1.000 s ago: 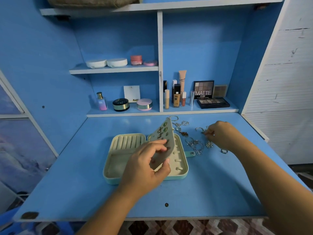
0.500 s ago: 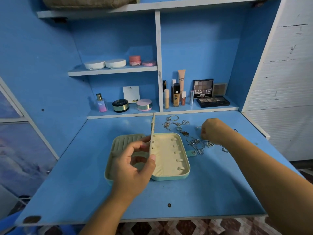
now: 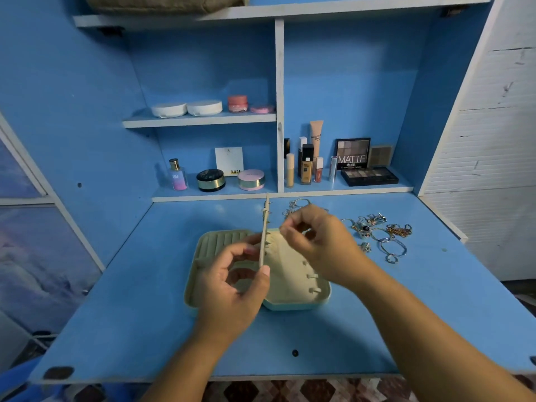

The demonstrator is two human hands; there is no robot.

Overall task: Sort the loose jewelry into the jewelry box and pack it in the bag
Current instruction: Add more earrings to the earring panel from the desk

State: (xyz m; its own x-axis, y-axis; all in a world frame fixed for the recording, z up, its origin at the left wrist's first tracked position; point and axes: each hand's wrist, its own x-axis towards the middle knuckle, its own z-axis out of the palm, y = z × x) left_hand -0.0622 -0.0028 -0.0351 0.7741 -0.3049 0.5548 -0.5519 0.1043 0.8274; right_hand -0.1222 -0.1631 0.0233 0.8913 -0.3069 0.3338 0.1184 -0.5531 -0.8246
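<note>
While your left grip (image 3: 232, 288) pinches flap (image 3: 265, 219) upright, right grip (image 3: 322, 245) fingertips pinched, load: cannot tell; next, likely fine pegging onto flap.

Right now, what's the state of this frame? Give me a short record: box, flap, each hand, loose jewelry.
jewelry box: open flat on desk
divider flap: upright, edge-on to camera
left hand: pinches the flap
right hand: fingertips pinched beside the flap; contents too small to tell
loose jewelry: on desk, right of box
</note>
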